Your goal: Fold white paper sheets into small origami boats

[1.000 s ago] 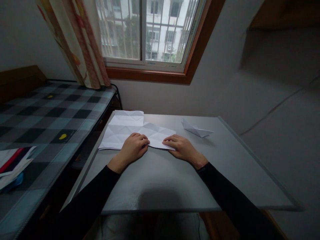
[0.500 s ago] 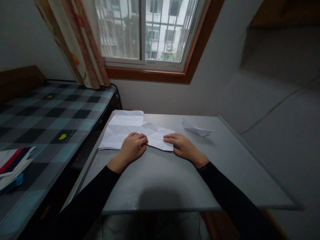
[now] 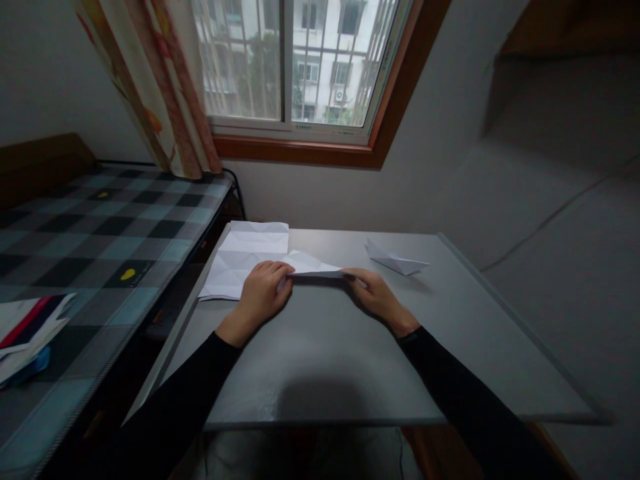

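A creased white sheet of paper [image 3: 310, 265] is lifted off the grey table [image 3: 320, 347], its near edge raised. My left hand [image 3: 263, 290] pinches its left near corner with curled fingers. My right hand [image 3: 373, 292] pinches its right near corner. Under and behind it lies another creased white sheet [image 3: 240, 257], flat at the table's back left corner. A small folded white paper boat [image 3: 395, 259] sits to the right of my right hand, apart from it.
A bed with a checked cover [image 3: 90, 227] stands close along the table's left side, with papers [image 3: 25, 330] lying on it. A window [image 3: 300, 60] and a patterned curtain [image 3: 160, 87] are behind. A grey wall runs along the right.
Both hands have lifted the near edge of the top sheet off the table and drawn it up and away, so the sheet now looks edge-on and narrower.
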The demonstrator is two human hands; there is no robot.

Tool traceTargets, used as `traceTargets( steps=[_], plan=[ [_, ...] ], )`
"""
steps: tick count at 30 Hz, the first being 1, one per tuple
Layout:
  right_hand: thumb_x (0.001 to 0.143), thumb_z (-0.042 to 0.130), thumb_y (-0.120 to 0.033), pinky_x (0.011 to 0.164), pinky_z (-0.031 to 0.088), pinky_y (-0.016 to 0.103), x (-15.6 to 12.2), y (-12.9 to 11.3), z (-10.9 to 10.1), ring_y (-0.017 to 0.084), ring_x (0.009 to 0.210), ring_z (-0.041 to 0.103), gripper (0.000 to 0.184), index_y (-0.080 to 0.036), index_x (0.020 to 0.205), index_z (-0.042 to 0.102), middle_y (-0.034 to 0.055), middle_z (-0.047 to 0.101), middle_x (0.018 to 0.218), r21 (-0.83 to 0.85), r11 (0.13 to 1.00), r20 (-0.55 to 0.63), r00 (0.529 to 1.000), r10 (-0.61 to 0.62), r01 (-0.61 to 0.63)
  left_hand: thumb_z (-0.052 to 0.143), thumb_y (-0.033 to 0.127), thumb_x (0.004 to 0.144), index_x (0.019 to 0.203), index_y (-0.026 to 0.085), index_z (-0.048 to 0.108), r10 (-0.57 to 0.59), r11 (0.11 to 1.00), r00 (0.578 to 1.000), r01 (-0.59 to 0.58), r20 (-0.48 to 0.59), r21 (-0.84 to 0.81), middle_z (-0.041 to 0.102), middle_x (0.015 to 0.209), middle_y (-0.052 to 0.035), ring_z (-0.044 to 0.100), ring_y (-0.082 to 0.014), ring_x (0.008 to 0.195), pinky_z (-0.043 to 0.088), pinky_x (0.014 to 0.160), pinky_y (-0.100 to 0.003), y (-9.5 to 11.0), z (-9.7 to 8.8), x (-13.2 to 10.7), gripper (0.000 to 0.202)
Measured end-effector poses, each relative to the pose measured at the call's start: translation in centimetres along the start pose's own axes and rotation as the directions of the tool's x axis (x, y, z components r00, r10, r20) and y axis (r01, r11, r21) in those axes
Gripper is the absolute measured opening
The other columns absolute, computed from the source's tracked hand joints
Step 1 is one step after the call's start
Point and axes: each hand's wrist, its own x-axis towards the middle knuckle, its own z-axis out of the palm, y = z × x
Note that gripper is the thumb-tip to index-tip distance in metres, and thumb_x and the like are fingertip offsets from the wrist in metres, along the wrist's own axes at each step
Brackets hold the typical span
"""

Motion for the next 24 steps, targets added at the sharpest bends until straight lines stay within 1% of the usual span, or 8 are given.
traceTargets(
  steps=[4,8,11,14,17,20,22,24],
  plan=[
    [0.107,0.066,-0.059,0.086,0.065,0.042,0.2,0.4,0.0,0.028,0.092,0.078,0.040,-0.023,0.109,0.083,0.0066,0.085,0.102,0.291,0.941,-0.248,0.936,0.248,-0.172,0.069,0.034,0.105,0.110,0.022,0.076,-0.174,0.951,0.976,0.132,-0.131,-0.279,0.082,0.107,-0.0077,0.076,-0.0278,0.104,0.057,0.098,-0.043,0.4,-0.5,0.4,0.015],
    [0.099,0.075,-0.065,0.082,0.065,0.040,0.7,0.1,0.3,0.027,0.089,0.079,0.046,-0.024,0.120,0.077,0.0066,0.085,0.105,0.532,0.819,-0.211,0.902,0.377,-0.218,0.073,0.043,0.103,0.103,0.023,0.074,-0.339,0.796,0.935,0.226,-0.104,-0.561,0.079,0.095,-0.0031,0.075,-0.0218,0.091,0.058,0.088,-0.035,0.9,-1.0,1.0,0.020],
    [0.099,0.075,-0.057,0.084,0.065,0.042,0.7,0.1,0.9,0.027,0.089,0.078,0.040,-0.023,0.120,0.075,0.0073,0.083,0.104,0.463,0.844,-0.152,0.914,0.376,-0.270,0.073,0.045,0.101,0.104,0.022,0.073,-0.444,0.746,0.895,0.342,-0.044,-0.571,0.077,0.090,-0.0024,0.074,-0.0221,0.087,0.057,0.080,-0.034,0.4,-0.5,1.1,0.023],
    [0.093,0.077,-0.048,0.099,0.063,0.050,0.3,0.8,1.4,0.033,0.105,0.077,0.035,-0.021,0.114,0.076,0.0115,0.082,0.112,0.135,0.947,-0.128,0.942,0.309,-0.292,0.073,0.039,0.099,0.110,0.021,0.072,-0.498,0.801,0.867,0.455,-0.011,-0.390,0.079,0.095,-0.0057,0.075,-0.0262,0.091,0.058,0.082,-0.039,-0.5,0.3,0.6,0.022],
    [0.086,0.080,-0.045,0.115,0.056,0.060,0.0,2.0,1.7,0.041,0.125,0.071,0.047,-0.018,0.124,0.075,0.0190,0.079,0.130,-0.151,0.957,-0.145,0.964,0.224,-0.246,0.075,0.029,0.095,0.127,0.019,0.070,-0.370,0.926,0.926,0.360,-0.079,-0.116,0.079,0.125,-0.0139,0.074,-0.0337,0.115,0.058,0.101,-0.051,-0.5,0.6,0.2,0.033],
    [0.091,0.076,-0.047,0.120,0.052,0.064,-0.2,2.8,1.8,0.042,0.132,0.068,0.054,-0.018,0.136,0.071,0.0217,0.075,0.139,-0.245,0.949,-0.125,0.978,0.170,-0.196,0.071,0.030,0.102,0.141,0.023,0.068,-0.090,0.996,0.995,0.091,0.030,-0.022,0.071,0.150,-0.0143,0.066,-0.0349,0.137,0.052,0.118,-0.055,0.3,0.5,0.0,0.040],
    [0.095,0.073,-0.048,0.120,0.052,0.065,-0.3,3.0,1.9,0.042,0.133,0.068,0.054,-0.018,0.140,0.070,0.0220,0.074,0.141,-0.263,0.949,-0.104,0.983,0.149,-0.172,0.066,0.035,0.107,0.146,0.025,0.068,0.074,0.996,0.981,-0.065,0.177,-0.055,0.067,0.159,-0.0122,0.064,-0.0329,0.144,0.049,0.124,-0.053,0.8,0.5,-0.1,0.040],
    [0.097,0.072,-0.049,0.119,0.053,0.067,-0.4,3.0,1.9,0.044,0.134,0.068,0.056,-0.017,0.142,0.069,0.0230,0.073,0.143,-0.276,0.948,-0.102,0.985,0.138,-0.162,0.061,0.039,0.111,0.152,0.026,0.066,0.149,0.988,0.944,-0.134,0.295,-0.072,0.063,0.164,-0.0114,0.061,-0.0317,0.150,0.046,0.128,-0.054,1.0,0.6,-0.3,0.043]
  ],
)
